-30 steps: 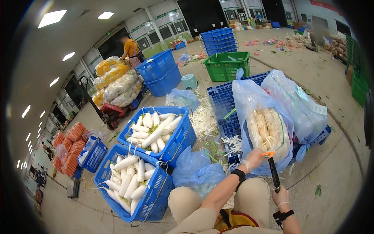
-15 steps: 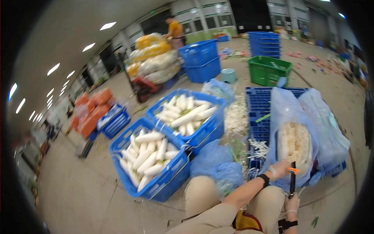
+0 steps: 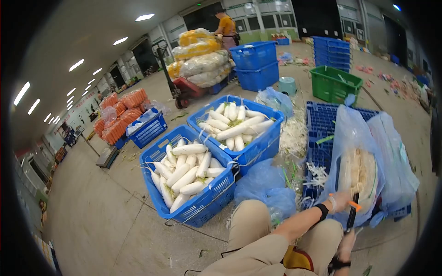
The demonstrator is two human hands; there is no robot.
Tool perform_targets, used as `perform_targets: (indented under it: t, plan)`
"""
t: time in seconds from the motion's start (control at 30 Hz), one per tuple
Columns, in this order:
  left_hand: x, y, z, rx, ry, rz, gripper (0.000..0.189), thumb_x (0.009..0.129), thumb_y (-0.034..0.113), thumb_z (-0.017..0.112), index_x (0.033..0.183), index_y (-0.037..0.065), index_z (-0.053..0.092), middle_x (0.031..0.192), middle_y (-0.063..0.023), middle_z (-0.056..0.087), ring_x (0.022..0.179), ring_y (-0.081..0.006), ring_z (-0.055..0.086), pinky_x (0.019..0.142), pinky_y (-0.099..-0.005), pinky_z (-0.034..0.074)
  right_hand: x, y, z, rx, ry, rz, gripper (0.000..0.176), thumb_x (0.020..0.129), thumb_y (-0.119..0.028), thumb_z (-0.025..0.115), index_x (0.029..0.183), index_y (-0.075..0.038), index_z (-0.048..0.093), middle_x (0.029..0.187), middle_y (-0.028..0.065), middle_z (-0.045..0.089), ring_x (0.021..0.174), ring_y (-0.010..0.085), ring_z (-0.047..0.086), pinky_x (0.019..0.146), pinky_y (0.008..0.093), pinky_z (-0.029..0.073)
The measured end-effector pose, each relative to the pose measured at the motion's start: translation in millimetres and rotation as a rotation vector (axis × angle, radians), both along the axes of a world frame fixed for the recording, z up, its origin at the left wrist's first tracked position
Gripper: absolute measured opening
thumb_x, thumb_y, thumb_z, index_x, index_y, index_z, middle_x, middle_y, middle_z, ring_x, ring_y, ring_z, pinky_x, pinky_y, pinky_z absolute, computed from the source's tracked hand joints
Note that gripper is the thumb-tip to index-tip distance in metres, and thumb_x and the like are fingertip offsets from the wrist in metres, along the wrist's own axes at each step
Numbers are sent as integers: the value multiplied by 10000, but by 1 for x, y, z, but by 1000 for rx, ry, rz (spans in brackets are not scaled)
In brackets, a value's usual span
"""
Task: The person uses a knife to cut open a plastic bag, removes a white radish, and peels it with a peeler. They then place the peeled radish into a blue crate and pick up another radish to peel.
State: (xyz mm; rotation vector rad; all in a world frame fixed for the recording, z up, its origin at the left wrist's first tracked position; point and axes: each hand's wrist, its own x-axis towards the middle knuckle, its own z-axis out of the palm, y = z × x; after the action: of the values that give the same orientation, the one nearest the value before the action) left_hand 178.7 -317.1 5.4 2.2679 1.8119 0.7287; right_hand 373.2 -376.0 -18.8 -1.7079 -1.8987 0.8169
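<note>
My right hand (image 3: pixel 346 244), in a clear glove, is closed round the lower end of a black-handled tool with an orange crosspiece (image 3: pixel 352 212). My left hand (image 3: pixel 340 201), gloved too, is closed beside the orange part; what its fingers hold is hidden. Both hands are over my lap, at the near end of an open blue plastic bag (image 3: pixel 329 177). Pale, long contents (image 3: pixel 357 172) show through the bag's opening. A second blue bag (image 3: pixel 391 161) lies to its right. Both bags rest on blue plastic pallets (image 3: pixel 317 133).
Two blue crates (image 3: pixel 159 202) of white radishes (image 3: pixel 186 175) stand left of my knees. Crumpled blue bags (image 3: pixel 267 188) and white peelings (image 3: pixel 294 133) lie between crates and pallets. Farther off are a green crate (image 3: pixel 336 89), a loaded pallet jack (image 3: pixel 184 89) and a person in orange (image 3: pixel 225 25).
The view has turned slightly left, so the crates and bags appear farther right. The black handle leans a little more; both hands stay at the near end of the bag.
</note>
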Motion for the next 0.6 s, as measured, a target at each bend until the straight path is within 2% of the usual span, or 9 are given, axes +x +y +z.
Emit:
perform_targets:
  t: [0.13,0.2,0.27,0.3,0.4,0.43,0.5,0.53,0.6]
  plan:
    - [6,4,7,-46,23,-60,96,688,42,597,764,41,655,838,-186,627,866,-357,607,738,-419,493,6,17,-10,148,-76,37,267,781,-213,627,902,13,556,768,259,609,773,444,598,643,459,456]
    - [7,-4,2,-67,39,-23,103,687,38,595,769,42,656,836,-187,629,864,-355,610,738,-418,495,1,25,-15,74,-147,28,301,782,-242,638,927,12,566,779,261,617,793,444,601,661,455,461]
    - [0,2,0,-112,-3,-24,120,679,32,594,776,46,662,839,-188,629,864,-361,608,739,-417,495,1,4,-10,-45,44,-14,267,789,-202,625,930,16,563,799,254,632,820,445,603,675,463,463]
    - [1,3,2,-62,31,-72,125,675,33,591,776,44,663,838,-197,625,849,-375,607,734,-422,495,3,-15,-10,39,61,-94,283,772,-195,645,949,10,561,798,250,633,811,443,604,671,465,459]
    - [9,4,-7,-135,-37,16,123,683,38,589,781,45,664,841,-197,626,866,-376,606,743,-424,492,2,15,-21,18,-22,-18,314,776,-202,659,999,1,572,841,242,646,824,418,623,695,445,467]
    - [6,0,-1,-104,-71,-24,130,682,28,585,780,52,668,855,-195,627,868,-376,609,742,-431,492,2,40,-41,-106,51,4,320,797,-210,652,1029,-2,575,898,237,653,847,399,633,716,446,471]
    - [-4,0,-5,-59,-96,24,95,732,77,584,774,52,665,817,-191,632,816,-376,617,698,-427,497,-9,23,-38,-63,38,-9,304,805,-203,648,1024,-5,578,896,233,654,838,396,633,713,446,473]
    - [-14,-12,11,15,-268,-108,145,802,154,565,786,50,664,761,-185,634,734,-336,633,640,-408,495,-1,13,-37,-23,18,-50,287,813,-196,644,1020,-8,581,893,228,654,830,392,632,710,446,474]
    - [-17,-4,-1,-339,-396,-19,265,899,279,514,883,75,682,819,-130,674,770,-241,642,673,-379,493,28,-10,-50,20,40,3,332,778,-267,680,987,-25,592,789,189,645,742,361,625,666,441,481]
